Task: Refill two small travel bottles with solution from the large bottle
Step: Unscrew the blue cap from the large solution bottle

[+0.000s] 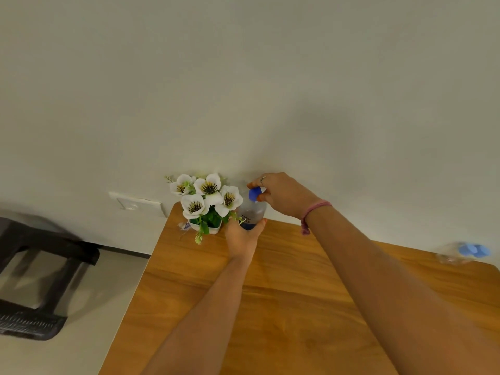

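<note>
Large bottle stands at the worktop's far edge by the wall. My left hand wraps its base, my right hand pinches the blue cap. Uncapping, I judge — hold the base firm, twist level. Flower pot touches the bottle's left side — crowding it. Two small bottles sit well apart, far right, blurred.

We see both bare forearms reaching fwd. Our left hand is curled round something, thumb to the right. Our right hand, higher, pinches with fingertips; ring on one finger, pink band at wrist.
</note>
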A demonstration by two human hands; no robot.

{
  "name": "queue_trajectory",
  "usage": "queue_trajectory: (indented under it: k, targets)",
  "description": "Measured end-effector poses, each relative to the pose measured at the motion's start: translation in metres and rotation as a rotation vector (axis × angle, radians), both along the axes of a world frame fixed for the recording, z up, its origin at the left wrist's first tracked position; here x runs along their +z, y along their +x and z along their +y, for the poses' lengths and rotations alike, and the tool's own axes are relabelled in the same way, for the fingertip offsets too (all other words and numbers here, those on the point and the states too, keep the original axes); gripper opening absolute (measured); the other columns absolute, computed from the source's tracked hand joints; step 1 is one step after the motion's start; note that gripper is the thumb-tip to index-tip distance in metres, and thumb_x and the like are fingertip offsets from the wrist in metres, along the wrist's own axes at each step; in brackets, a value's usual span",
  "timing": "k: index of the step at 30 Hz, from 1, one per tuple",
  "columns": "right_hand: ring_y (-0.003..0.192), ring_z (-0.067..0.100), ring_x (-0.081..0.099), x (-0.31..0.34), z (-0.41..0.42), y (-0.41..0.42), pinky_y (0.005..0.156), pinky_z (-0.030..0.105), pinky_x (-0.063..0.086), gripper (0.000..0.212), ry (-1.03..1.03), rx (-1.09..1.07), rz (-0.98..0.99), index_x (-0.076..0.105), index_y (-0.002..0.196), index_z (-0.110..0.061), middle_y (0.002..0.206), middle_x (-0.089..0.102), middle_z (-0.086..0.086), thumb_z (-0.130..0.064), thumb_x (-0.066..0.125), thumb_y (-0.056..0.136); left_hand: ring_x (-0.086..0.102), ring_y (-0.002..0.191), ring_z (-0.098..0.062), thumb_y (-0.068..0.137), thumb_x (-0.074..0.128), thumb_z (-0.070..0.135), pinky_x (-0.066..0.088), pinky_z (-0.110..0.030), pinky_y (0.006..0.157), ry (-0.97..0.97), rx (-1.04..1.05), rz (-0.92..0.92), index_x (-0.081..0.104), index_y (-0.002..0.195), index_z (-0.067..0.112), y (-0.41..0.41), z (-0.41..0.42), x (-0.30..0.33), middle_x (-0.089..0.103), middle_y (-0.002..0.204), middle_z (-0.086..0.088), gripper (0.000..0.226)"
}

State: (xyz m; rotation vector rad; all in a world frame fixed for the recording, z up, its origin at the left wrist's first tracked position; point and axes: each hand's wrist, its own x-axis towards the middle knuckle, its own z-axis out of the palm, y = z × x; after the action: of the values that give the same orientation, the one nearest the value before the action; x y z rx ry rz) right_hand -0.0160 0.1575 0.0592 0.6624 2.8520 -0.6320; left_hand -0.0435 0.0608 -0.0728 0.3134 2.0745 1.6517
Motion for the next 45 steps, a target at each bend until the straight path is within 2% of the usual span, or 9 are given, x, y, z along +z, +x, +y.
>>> queue_trajectory:
  k: [6, 9, 11, 14, 22, 29, 34, 37, 45]
  targets:
    - [0.110, 0.026, 0.054, -0.002, -0.002, -0.003, 0.095, 0.032, 0.041, 0.036, 0.108, 0.019, -0.051, 0.052, 0.129, -0.011, 0.127, 0.055, 0.011, -0.009, 0.049, 0.094, 0.058, 0.109, -0.016, 0.067, 0.087, 0.017, 0.042, -0.020, 0.087, 0.019, 0.025, 0.013, 0.056, 0.123, 0.001, -0.003, -0.002, -0.001, 0.064, 0.121, -0.010, 0.065]
    - [0.103, 0.027, 0.056, -0.002, -0.004, 0.000, 0.092, 0.034, 0.045, 0.030, 0.120, -0.010, -0.053, 0.057, 0.122, -0.008, 0.120, 0.057, 0.012, -0.016, 0.054, 0.093, 0.055, 0.106, -0.010, 0.065, 0.088, 0.014, 0.043, -0.016, 0.086, 0.046, 0.006, -0.004, 0.057, 0.124, 0.003, -0.003, -0.004, 0.001, 0.062, 0.117, 0.000, 0.068]
    - [0.100, 0.026, 0.057, 0.000, -0.004, 0.006, 0.089, 0.034, 0.046, 0.029, 0.100, -0.032, -0.052, 0.059, 0.119, -0.008, 0.117, 0.059, 0.012, -0.019, 0.056, 0.091, 0.058, 0.103, -0.010, 0.064, 0.088, 0.014, 0.045, -0.006, 0.076, 0.050, -0.035, -0.004, 0.059, 0.122, 0.005, -0.001, -0.006, 0.000, 0.064, 0.114, 0.000, 0.065]
    - [0.100, 0.024, 0.058, 0.004, -0.006, 0.021, 0.088, 0.029, 0.045, 0.030, 0.049, -0.067, -0.045, 0.059, 0.118, -0.009, 0.116, 0.060, 0.010, -0.019, 0.058, 0.090, 0.066, 0.101, -0.017, 0.064, 0.089, 0.018, 0.047, -0.006, 0.065, 0.018, -0.079, 0.006, 0.063, 0.114, 0.006, 0.008, -0.009, -0.005, 0.068, 0.106, 0.000, 0.058]
    - [0.109, 0.021, 0.054, 0.020, -0.016, 0.071, 0.093, 0.023, 0.038, 0.036, 0.023, -0.120, -0.001, 0.055, 0.125, -0.011, 0.122, 0.059, 0.008, -0.021, 0.057, 0.091, 0.063, 0.095, -0.006, 0.066, 0.087, 0.017, 0.050, -0.007, 0.070, 0.065, -0.189, 0.048, 0.057, 0.129, 0.015, 0.045, -0.017, 0.014, 0.069, 0.109, 0.001, 0.070]
    - [0.102, 0.016, 0.056, 0.052, -0.033, 0.130, 0.090, 0.019, 0.039, 0.038, -0.001, -0.169, 0.104, 0.056, 0.125, -0.013, 0.120, 0.060, 0.006, -0.021, 0.061, 0.088, 0.062, 0.085, -0.002, 0.067, 0.086, 0.019, 0.049, -0.007, 0.064, 0.090, -0.259, 0.112, 0.056, 0.120, 0.022, 0.092, -0.036, 0.056, 0.063, 0.095, 0.012, 0.061]
    - [0.090, 0.012, 0.059, 0.075, -0.055, 0.186, 0.087, 0.021, 0.046, 0.038, -0.094, -0.221, 0.170, 0.057, 0.123, -0.015, 0.117, 0.061, 0.004, -0.019, 0.065, 0.086, 0.057, 0.086, 0.001, 0.067, 0.086, 0.023, 0.046, -0.003, 0.061, 0.055, -0.329, 0.071, 0.054, 0.121, 0.022, 0.137, -0.057, 0.075, 0.059, 0.100, 0.015, 0.064]
    - [0.088, 0.012, 0.060, 0.081, -0.069, 0.220, 0.083, 0.018, 0.045, 0.038, -0.105, -0.227, 0.175, 0.059, 0.120, -0.016, 0.115, 0.062, 0.003, -0.021, 0.067, 0.084, 0.055, 0.087, 0.006, 0.064, 0.087, 0.023, 0.045, -0.002, 0.063, 0.062, -0.364, 0.064, 0.053, 0.124, 0.020, 0.165, -0.070, 0.081, 0.059, 0.103, 0.016, 0.069]
    - [0.086, 0.009, 0.059, 0.086, -0.094, 0.301, 0.079, 0.018, 0.043, 0.036, -0.065, -0.235, 0.134, 0.060, 0.119, -0.017, 0.110, 0.063, 0.000, -0.023, 0.067, 0.084, 0.058, 0.077, 0.015, 0.063, 0.089, 0.012, 0.046, -0.005, 0.063, 0.082, -0.421, 0.033, 0.053, 0.108, 0.017, 0.241, -0.094, 0.085, 0.059, 0.091, 0.018, 0.058]
